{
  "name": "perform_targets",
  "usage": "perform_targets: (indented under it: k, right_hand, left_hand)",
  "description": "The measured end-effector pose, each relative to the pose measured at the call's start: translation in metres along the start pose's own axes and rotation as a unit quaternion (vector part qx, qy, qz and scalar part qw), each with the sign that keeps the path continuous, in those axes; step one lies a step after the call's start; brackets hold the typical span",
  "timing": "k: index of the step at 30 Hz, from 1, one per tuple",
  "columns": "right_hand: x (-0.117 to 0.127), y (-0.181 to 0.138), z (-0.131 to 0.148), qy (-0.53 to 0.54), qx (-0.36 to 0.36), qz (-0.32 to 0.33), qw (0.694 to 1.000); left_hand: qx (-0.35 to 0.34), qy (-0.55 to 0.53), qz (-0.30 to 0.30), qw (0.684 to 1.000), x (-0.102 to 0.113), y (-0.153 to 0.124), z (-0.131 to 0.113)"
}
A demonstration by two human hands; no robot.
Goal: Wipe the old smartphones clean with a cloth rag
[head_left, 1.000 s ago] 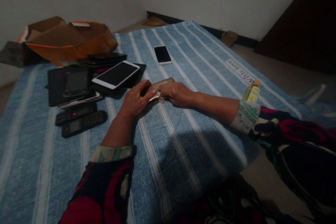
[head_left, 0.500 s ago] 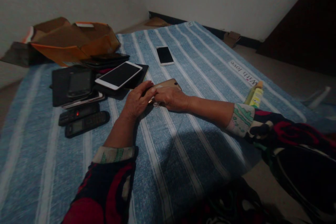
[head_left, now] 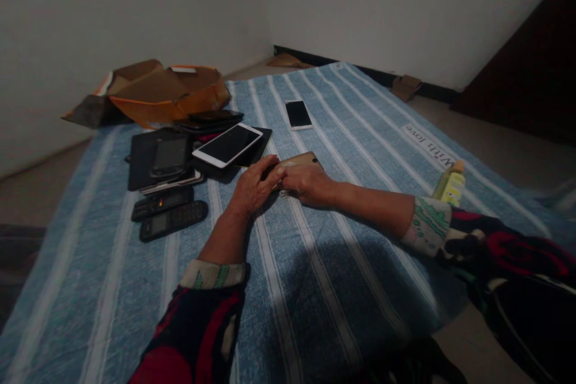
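Note:
A gold smartphone (head_left: 302,159) lies back up on the striped cloth, its dark camera spot at the far right corner. My left hand (head_left: 252,187) is closed over its left end, thumb and fingers gripping the edge. On the phone's back rests my right hand (head_left: 311,185), fingers curled in. A crumpled whitish bit of cloth (head_left: 284,194) peeks out beneath those fingers; most of it is hidden. Left of my hands, a white smartphone (head_left: 228,144) with a dark screen lies across other dark devices. Another white smartphone (head_left: 299,115) lies beyond my hands.
At left are two black keypad phones (head_left: 173,221) and a dark handset (head_left: 170,156) on a stack. Behind them stands a torn orange-brown cardboard box (head_left: 173,96). A yellow-green bottle (head_left: 452,187) lies by my right sleeve. The striped cloth (head_left: 360,150) has printed words.
The view has shifted, so everything sits lower and farther right. Both hands stay on the gold smartphone in nearly the same pose.

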State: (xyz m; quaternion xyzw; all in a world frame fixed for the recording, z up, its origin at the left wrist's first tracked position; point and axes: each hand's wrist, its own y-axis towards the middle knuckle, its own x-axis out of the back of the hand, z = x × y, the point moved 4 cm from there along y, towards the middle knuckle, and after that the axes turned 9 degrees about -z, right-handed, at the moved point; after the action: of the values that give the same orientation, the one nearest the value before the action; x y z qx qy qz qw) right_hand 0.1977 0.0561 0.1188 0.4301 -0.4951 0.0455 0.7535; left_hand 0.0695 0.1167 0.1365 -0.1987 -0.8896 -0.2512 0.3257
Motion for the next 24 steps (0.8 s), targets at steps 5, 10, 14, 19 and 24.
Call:
perform_targets:
  k: [5,10,14,19,24]
  right_hand:
    - [0.01,-0.005,0.0,-0.02,0.015,0.034,0.999]
    - [0.033,-0.025,-0.013,-0.02,-0.013,0.015,1.0]
    - [0.016,-0.014,-0.006,-0.017,-0.004,0.014,1.0]
    - [-0.003,0.005,0.008,-0.01,0.029,0.015,0.999]
    - [0.02,-0.015,-0.006,-0.013,0.014,0.045,0.999]
  left_hand:
    - [0.001,-0.013,-0.007,1.0,0.001,-0.001,0.001]
    - [0.02,-0.012,-0.004,1.0,0.002,-0.002,-0.001]
    - [0.011,-0.005,0.001,1.0,0.0,-0.002,0.001]
    - [0.01,-0.015,0.001,1.0,-0.002,-0.001,0.007]
    - [0.009,-0.019,-0.003,1.0,0.0,-0.002,0.004]
